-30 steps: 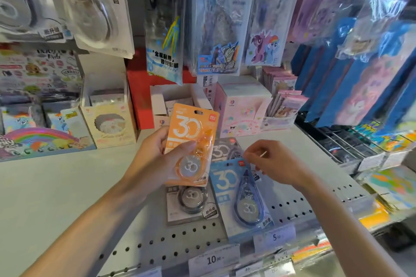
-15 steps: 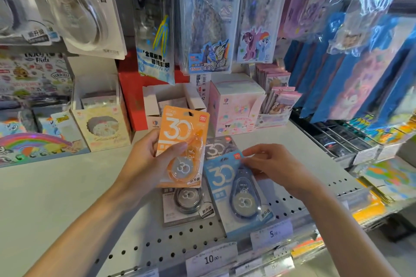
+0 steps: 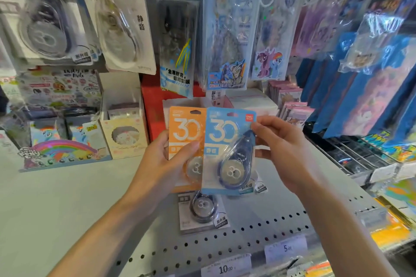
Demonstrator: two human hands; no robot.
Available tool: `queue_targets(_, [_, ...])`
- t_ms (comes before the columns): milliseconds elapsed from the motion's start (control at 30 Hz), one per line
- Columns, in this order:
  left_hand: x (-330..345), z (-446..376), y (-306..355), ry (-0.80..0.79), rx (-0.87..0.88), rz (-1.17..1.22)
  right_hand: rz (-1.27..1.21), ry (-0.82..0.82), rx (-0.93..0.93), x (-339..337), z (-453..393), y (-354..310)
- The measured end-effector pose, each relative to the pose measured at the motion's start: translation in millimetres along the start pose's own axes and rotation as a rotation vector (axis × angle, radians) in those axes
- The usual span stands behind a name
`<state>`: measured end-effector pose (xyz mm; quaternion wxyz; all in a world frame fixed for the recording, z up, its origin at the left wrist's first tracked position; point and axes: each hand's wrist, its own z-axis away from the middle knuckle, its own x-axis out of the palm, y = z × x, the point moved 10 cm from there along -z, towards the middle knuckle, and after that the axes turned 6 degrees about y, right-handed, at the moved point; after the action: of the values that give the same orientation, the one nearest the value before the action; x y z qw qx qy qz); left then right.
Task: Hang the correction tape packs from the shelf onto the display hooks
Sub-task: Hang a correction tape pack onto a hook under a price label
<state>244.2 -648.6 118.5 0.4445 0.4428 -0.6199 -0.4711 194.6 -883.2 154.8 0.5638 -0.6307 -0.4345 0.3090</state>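
My left hand [image 3: 162, 164] grips an orange correction tape pack [image 3: 183, 126] by its left edge, held upright above the shelf. My right hand [image 3: 283, 153] holds a blue correction tape pack [image 3: 225, 135] by its right edge, overlapping the front of the orange one. A grey pack [image 3: 202, 213] lies flat on the white perforated shelf [image 3: 258, 231] below them. The corner of one more pack [image 3: 261, 186] peeks out under the blue one. Larger white correction tape packs [image 3: 121, 24] hang from hooks at the upper left.
Hanging stationery packs [image 3: 225, 36] fill the wall above. Cardboard display boxes [image 3: 121, 128] and a rainbow tray [image 3: 60, 150] stand at the back left. Blue packs [image 3: 360, 87] and wire racks [image 3: 351, 155] are on the right. Price tags [image 3: 226, 266] line the shelf's front edge.
My right hand has taken hold of the blue pack and lifted it off the shelf, bringing it up beside the orange pack. My view has tilted upward.
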Motion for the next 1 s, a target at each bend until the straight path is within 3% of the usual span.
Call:
queue_targets(267, [-34.1, 7.0, 33.7, 0.042, 0.071, -0.030, 0.006, 0.013, -0.134, 52.1, 9.8, -27.0])
queue_targets(600, [-120.5, 18.6, 90.6, 0.184, 0.231, -0.044, -0.053, -0.375, -0.107, 168.5, 53.8, -40.5])
queue_targets(1000, [-200.4, 39.4, 186.1, 0.350, 0.428, -0.145, -0.220, -0.322, -0.206, 210.6, 52.3, -91.4])
